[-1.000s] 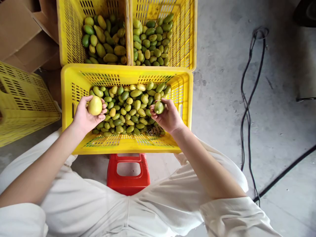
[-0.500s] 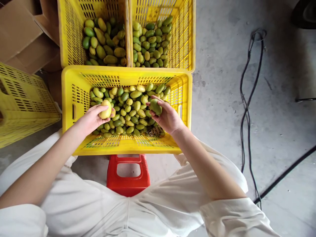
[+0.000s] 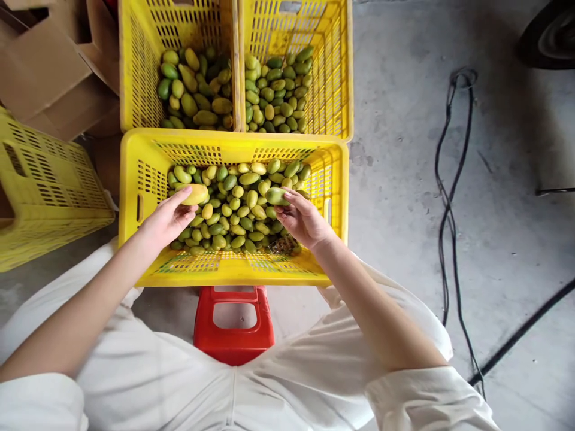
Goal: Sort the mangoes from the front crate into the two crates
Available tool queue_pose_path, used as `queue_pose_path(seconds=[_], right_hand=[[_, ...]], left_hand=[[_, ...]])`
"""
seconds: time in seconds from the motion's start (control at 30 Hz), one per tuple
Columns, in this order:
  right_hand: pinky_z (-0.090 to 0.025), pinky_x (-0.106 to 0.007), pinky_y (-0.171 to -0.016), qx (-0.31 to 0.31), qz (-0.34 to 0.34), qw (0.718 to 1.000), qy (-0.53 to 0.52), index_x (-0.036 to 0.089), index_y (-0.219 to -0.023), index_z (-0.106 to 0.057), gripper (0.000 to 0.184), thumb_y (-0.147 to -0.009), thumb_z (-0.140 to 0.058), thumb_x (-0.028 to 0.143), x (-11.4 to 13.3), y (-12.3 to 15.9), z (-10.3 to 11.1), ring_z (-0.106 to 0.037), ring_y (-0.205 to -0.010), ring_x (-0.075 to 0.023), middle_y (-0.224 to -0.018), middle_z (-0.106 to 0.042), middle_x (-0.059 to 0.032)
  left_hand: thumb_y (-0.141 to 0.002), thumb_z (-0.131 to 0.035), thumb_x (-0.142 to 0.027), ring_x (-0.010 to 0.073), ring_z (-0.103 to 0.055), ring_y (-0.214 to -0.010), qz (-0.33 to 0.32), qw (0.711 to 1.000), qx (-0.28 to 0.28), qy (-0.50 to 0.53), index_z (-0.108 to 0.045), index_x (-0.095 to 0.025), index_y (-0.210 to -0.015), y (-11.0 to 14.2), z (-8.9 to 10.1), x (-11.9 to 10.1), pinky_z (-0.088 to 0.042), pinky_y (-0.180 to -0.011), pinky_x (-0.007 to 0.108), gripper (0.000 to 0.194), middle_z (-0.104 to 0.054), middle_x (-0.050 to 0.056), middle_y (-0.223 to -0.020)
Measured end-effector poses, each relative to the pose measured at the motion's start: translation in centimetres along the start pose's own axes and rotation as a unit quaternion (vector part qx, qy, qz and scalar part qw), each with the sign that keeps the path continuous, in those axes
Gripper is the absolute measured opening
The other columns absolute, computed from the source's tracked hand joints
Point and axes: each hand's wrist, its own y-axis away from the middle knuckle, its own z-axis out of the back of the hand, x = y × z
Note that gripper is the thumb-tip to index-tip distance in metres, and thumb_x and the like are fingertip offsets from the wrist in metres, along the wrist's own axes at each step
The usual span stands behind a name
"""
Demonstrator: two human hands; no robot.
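Note:
Between the thumb and fingers of my left hand (image 3: pixel 167 218) is a yellow mango (image 3: pixel 194 194), lying sideways. My right hand (image 3: pixel 305 220) grips a green mango (image 3: pixel 275 196) by its right end. Both hands are over the near yellow crate (image 3: pixel 233 272), apart from each other. Inside that crate lies a layer of small green and yellow mangoes (image 3: pixel 236 203). A dark, brownish patch (image 3: pixel 285 244) shows among them at the lower right; I cannot make out what it is.
Behind stand two more yellow crates, a left one (image 3: pixel 135 90) and a right one (image 3: pixel 330 90), both holding mangoes. Another yellow crate (image 3: pixel 54 197) and cardboard (image 3: pixel 40 66) are at left. A red stool (image 3: pixel 233 344) shows below; black cables (image 3: pixel 444 203) and a wheel (image 3: pixel 552 36) lie right.
Both mangoes have been turned in my fingers and now lie lengthwise sideways. The view has shifted slightly, so the crates sit lower in it.

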Motion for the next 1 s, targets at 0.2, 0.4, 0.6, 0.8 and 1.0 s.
queue_pose_path(seconds=[0.2,0.4,0.6,0.8,1.0], right_hand=[[-0.043,-0.021,-0.047,-0.025,-0.061,0.995,-0.078,0.024,-0.094,-0.06,0.036,-0.095,-0.074,0.057,0.6,0.5,-0.3,-0.045,-0.059,-0.0118,-0.074,-0.056,0.0025],[-0.052,-0.02,-0.046,-0.159,-0.147,0.96,-0.174,0.024,-0.092,-0.056,0.009,-0.096,-0.06,0.031,0.9,0.3,-0.4,-0.058,-0.064,-0.0154,-0.079,-0.064,-0.0042],[-0.056,-0.019,-0.047,-0.211,-0.204,0.942,-0.162,0.023,-0.095,-0.058,0.006,-0.097,-0.053,0.02,-0.4,0.3,-1.8,-0.065,-0.067,-0.0164,-0.086,-0.069,-0.0085],[-0.055,-0.018,-0.045,-0.264,-0.218,0.932,-0.12,0.023,-0.095,-0.055,0.013,-0.102,-0.046,0.017,-1.0,0.2,-1.7,-0.065,-0.068,-0.0161,-0.085,-0.066,-0.0062],[-0.056,-0.02,-0.045,-0.242,-0.143,0.955,-0.093,0.023,-0.097,-0.056,0.011,-0.101,-0.051,0.014,4.2,-4.0,-3.1,-0.065,-0.068,-0.0164,-0.083,-0.066,-0.0052]], left_hand=[[-0.091,-0.088,-0.047,0.0072,-0.05,-0.049,0.009,0.999,0.019,0.03,-0.072,-0.015,-0.094,0.0,0.1,-0.4,-0.039,-0.044,0.018,0.036,-0.061,-0.001,-0.069],[-0.103,-0.066,-0.04,0.0131,-0.057,-0.054,0.077,0.995,-0.044,0.049,-0.07,-0.017,-0.096,0.5,-0.1,-0.5,-0.051,-0.048,0.02,0.024,-0.062,0.004,-0.068],[-0.108,-0.059,-0.037,0.0153,-0.068,-0.06,0.103,0.985,-0.062,0.125,-0.063,-0.018,-0.097,1.5,-0.5,-1.4,-0.053,-0.046,0.016,0.022,-0.064,0.005,-0.073],[-0.112,-0.044,-0.03,0.0082,-0.051,-0.043,0.128,0.988,-0.007,0.087,-0.061,-0.014,-0.091,2.1,-0.4,-2.5,-0.034,-0.033,0.011,0.032,-0.058,0.004,-0.067],[-0.111,-0.043,-0.028,0.0091,-0.05,-0.043,0.141,0.988,0.017,0.059,-0.06,-0.013,-0.089,2.2,0.0,-2.4,-0.03,-0.031,0.012,0.032,-0.057,0.005,-0.065]])
